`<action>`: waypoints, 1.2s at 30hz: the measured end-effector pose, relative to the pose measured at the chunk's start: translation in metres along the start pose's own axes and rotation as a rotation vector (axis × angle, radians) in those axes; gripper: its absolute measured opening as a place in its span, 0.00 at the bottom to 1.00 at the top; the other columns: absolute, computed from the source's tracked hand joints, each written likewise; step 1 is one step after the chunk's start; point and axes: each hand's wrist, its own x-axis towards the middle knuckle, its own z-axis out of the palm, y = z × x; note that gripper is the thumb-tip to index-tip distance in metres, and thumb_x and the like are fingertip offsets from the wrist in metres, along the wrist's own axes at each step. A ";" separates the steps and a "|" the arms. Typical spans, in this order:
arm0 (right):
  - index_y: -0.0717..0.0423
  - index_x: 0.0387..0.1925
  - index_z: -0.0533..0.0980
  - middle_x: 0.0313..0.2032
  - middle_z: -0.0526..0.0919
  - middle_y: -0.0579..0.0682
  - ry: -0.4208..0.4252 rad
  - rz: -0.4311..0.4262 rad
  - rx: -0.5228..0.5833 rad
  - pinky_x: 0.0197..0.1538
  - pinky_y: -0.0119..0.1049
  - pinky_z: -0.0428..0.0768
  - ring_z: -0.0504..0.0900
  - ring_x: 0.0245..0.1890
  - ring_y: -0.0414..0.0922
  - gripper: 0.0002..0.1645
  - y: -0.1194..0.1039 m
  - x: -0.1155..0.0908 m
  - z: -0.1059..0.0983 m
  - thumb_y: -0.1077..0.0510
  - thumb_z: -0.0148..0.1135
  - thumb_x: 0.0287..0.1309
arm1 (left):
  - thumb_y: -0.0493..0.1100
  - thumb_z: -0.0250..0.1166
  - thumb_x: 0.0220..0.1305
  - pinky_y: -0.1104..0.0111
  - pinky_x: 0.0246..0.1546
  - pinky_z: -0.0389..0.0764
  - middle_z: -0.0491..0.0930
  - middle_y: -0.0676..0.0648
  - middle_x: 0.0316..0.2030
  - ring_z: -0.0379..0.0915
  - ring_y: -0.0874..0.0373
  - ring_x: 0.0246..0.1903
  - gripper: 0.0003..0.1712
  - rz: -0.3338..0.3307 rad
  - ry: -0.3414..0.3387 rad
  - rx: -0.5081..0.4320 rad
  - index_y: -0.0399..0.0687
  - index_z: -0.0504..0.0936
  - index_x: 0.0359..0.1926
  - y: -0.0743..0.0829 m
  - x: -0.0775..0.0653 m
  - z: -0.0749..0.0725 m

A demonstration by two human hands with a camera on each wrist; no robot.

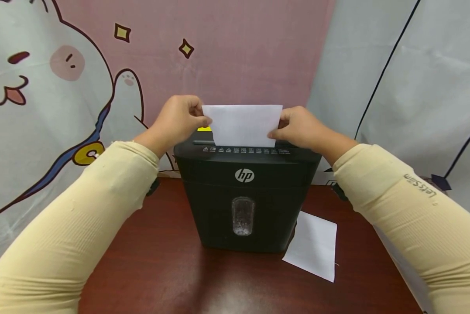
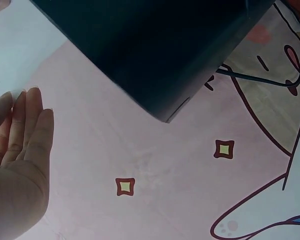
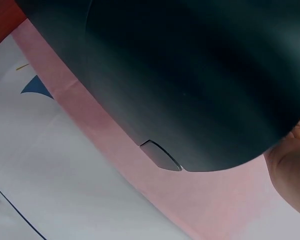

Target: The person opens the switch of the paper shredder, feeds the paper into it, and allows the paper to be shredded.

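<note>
A white sheet of paper (image 1: 242,124) stands upright at the top of a black HP paper shredder (image 1: 215,205), its lower edge at the feed slot. My left hand (image 1: 180,117) pinches the sheet's left edge between thumb and fingers. At the opposite edge my right hand (image 1: 299,126) holds the sheet the same way. In the left wrist view the left hand (image 2: 22,160) has its thumb against its fingertips, beside the shredder's dark body (image 2: 140,50). The shredder (image 3: 190,90) fills much of the right wrist view and hides most of the right hand (image 3: 290,165).
Another white sheet (image 1: 315,246) lies on the reddish-brown table (image 1: 148,266), right of the shredder and partly behind it. White paper bits show low in the shredder's window (image 1: 242,218). Behind hangs a pink and white cartoon curtain (image 1: 250,52).
</note>
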 end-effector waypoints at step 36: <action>0.57 0.39 0.84 0.38 0.86 0.54 -0.039 0.034 -0.144 0.43 0.45 0.77 0.81 0.39 0.50 0.07 0.000 -0.005 0.004 0.60 0.62 0.62 | 0.34 0.62 0.66 0.61 0.38 0.75 0.80 0.41 0.36 0.74 0.49 0.38 0.02 0.020 -0.090 0.091 0.39 0.78 0.35 -0.014 -0.003 0.016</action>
